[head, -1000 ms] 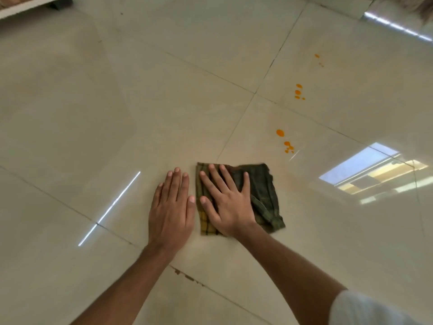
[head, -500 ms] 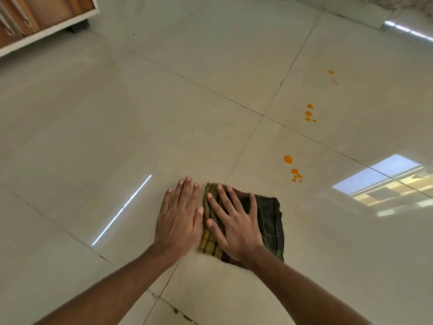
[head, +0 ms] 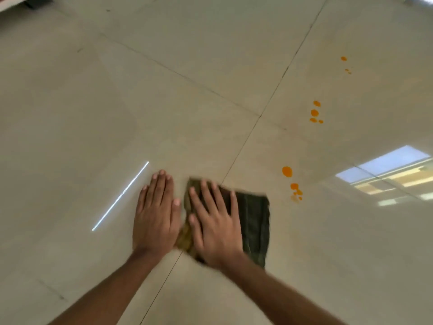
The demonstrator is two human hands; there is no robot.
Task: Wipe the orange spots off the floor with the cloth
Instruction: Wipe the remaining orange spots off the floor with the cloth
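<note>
A dark green cloth (head: 254,219) with a yellow-checked left edge lies flat on the beige tiled floor (head: 187,102). My right hand (head: 215,221) presses palm-down on its left half, fingers spread. My left hand (head: 157,214) rests flat on the bare tile just left of the cloth, holding nothing. The nearest orange spots (head: 287,171) sit just beyond the cloth's far right corner, with smaller drops (head: 295,187) below them. A second cluster of spots (head: 314,112) and a third cluster (head: 343,58) lie farther off to the right.
Tile seams cross at a joint (head: 260,115) ahead of the cloth, and one seam runs under it. A window's reflection (head: 386,174) shines on the floor at right, and a thin light streak (head: 120,195) at left. A furniture edge (head: 14,3) shows at the top left.
The view has shifted and blurred. My right hand has slid the cloth a little nearer the nearest orange spots. My left hand stays flat beside it.
</note>
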